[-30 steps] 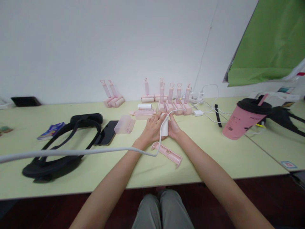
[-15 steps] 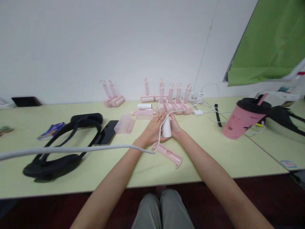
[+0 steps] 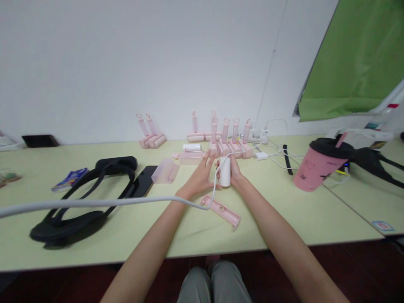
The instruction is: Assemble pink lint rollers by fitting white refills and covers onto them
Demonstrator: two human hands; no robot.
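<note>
My right hand is wrapped round the right side of a white roll, which looks like a lint roller refill and is upright over the table. To its left is my left hand, fingers spread and apart, with the thumb pointing toward the roll's lower part. A white cable crosses in front of the roll. Below the hands lies a pink half-shell cover, hollow side up, with a round hole in its middle.
Several pink lint rollers stand along the wall, with another white roll before them. Left are a translucent pink case, a phone and a black headset. A pink cup stands right, near white cables.
My left hand has come away from the white roll, its fingers opening to the left. My right hand keeps hold of the roll. The camera view has tilted slightly upward.
</note>
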